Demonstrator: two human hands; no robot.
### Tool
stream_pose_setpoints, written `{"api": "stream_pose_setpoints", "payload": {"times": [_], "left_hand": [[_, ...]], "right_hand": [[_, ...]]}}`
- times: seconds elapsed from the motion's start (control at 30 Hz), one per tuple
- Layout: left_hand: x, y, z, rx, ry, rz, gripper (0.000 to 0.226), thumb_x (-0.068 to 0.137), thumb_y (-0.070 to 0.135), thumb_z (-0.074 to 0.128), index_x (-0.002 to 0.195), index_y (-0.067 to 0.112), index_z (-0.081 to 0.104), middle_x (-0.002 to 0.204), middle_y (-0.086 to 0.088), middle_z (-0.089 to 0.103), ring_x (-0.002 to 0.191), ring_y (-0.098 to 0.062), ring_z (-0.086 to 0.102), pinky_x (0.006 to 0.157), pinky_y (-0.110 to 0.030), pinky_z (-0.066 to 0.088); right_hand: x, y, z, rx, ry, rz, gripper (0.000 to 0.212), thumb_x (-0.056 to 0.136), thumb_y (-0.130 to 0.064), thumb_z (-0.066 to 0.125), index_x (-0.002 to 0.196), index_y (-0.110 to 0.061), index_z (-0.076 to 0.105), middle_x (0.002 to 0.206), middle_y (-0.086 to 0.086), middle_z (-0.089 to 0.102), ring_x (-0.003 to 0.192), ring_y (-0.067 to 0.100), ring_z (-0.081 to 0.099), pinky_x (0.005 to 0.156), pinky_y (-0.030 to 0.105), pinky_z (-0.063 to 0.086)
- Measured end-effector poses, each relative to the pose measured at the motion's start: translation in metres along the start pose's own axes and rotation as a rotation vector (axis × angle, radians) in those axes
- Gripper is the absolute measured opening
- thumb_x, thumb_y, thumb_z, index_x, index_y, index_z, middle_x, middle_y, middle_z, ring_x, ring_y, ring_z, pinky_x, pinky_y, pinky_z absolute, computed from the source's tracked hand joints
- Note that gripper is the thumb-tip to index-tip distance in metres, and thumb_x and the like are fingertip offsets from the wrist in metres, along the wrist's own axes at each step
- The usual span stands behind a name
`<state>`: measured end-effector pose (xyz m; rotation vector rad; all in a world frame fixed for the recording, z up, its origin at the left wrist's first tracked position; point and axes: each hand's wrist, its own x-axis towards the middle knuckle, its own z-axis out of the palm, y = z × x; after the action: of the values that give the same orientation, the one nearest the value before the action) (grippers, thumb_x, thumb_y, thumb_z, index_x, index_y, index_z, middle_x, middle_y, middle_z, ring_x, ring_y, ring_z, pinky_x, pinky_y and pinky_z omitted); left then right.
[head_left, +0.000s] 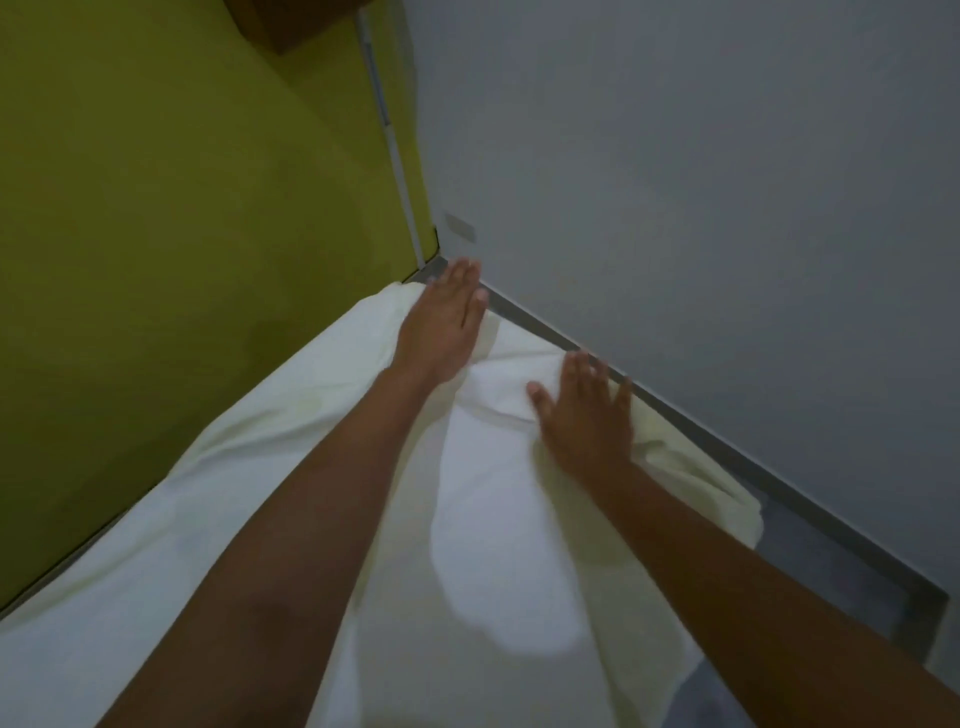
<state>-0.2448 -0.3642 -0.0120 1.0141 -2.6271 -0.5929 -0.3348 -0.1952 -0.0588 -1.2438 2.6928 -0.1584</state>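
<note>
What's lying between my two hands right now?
A bunched fold of the white sheet lies between the left hand and the right hand, shown in the head view.

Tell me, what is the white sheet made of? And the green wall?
The white sheet looks like soft, thin woven cloth, maybe cotton: matte, it bunches into folds where the left hand and right hand press flat on it. The green wall looks like painted plaster, smooth and matte, with no seams or shine; what lies under the paint cannot be told.
</note>
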Motion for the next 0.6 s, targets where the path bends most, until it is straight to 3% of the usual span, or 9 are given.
{"api": "stream_pose_setpoints", "payload": {"times": [0.07, 0.1, 0.23, 0.33, 0.5, 0.6], "left_hand": [[-0.007, -0.008, -0.009, -0.015, 0.182, -0.026, 0.049, 0.104, 0.030, 0.025, 0.150, 0.012, 0.025, 0.158, -0.004, 0.023, 0.147, -0.015, 0.016, 0.119, -0.028, 0.009], [-0.010, -0.018, -0.009, 0.008, 0.195, -0.071, 0.050, 0.104, 0.031, 0.023, 0.150, 0.011, 0.024, 0.159, -0.005, 0.021, 0.148, -0.015, 0.014, 0.119, -0.029, 0.007], [-0.024, -0.062, 0.011, 0.065, -0.016, -0.345, 0.057, 0.103, 0.037, 0.016, 0.152, 0.007, 0.009, 0.161, -0.010, 0.006, 0.149, -0.019, 0.004, 0.121, -0.039, 0.001], [-0.023, -0.071, 0.024, 0.113, -0.126, -0.315, 0.060, 0.103, 0.039, 0.016, 0.152, 0.007, 0.004, 0.161, -0.009, 0.001, 0.149, -0.017, 0.001, 0.121, -0.039, -0.002], [-0.001, -0.078, 0.015, 0.097, -0.134, -0.326, 0.067, 0.101, 0.047, 0.016, 0.151, 0.007, -0.003, 0.161, -0.011, -0.005, 0.149, -0.020, -0.004, 0.120, -0.043, -0.004], [0.016, -0.088, 0.006, 0.126, -0.143, -0.330, 0.060, 0.101, 0.041, 0.021, 0.152, 0.011, 0.009, 0.160, -0.018, 0.000, 0.148, -0.031, 0.001, 0.118, -0.052, 0.003]], "right_hand": [[0.010, 0.016, -0.006, 0.023, -0.034, 0.086, 0.074, 0.096, -0.055, 0.015, 0.147, -0.002, 0.019, 0.155, 0.017, 0.024, 0.144, 0.033, 0.016, 0.116, 0.053, 0.005], [0.011, 0.021, -0.008, 0.027, -0.045, 0.094, 0.072, 0.097, -0.053, 0.017, 0.148, -0.002, 0.018, 0.155, 0.016, 0.024, 0.144, 0.032, 0.015, 0.116, 0.053, 0.005], [-0.005, 0.011, -0.012, 0.022, 0.050, 0.008, 0.076, 0.096, -0.053, 0.008, 0.143, 0.002, 0.031, 0.149, 0.020, 0.036, 0.140, 0.036, 0.027, 0.114, 0.057, 0.010], [-0.031, -0.008, -0.002, 0.041, 0.070, -0.057, 0.079, 0.095, -0.052, 0.003, 0.138, 0.002, 0.041, 0.142, 0.021, 0.045, 0.135, 0.037, 0.037, 0.111, 0.058, 0.015], [-0.030, -0.010, 0.005, 0.018, 0.041, -0.070, 0.081, 0.088, -0.055, -0.002, 0.148, -0.006, 0.019, 0.155, 0.014, 0.024, 0.145, 0.029, 0.015, 0.115, 0.051, -0.002], [-0.019, -0.003, 0.002, 0.028, 0.021, -0.087, 0.086, 0.083, -0.058, -0.011, 0.150, -0.009, 0.009, 0.159, 0.009, 0.012, 0.147, 0.024, 0.003, 0.114, 0.048, -0.010]]}}
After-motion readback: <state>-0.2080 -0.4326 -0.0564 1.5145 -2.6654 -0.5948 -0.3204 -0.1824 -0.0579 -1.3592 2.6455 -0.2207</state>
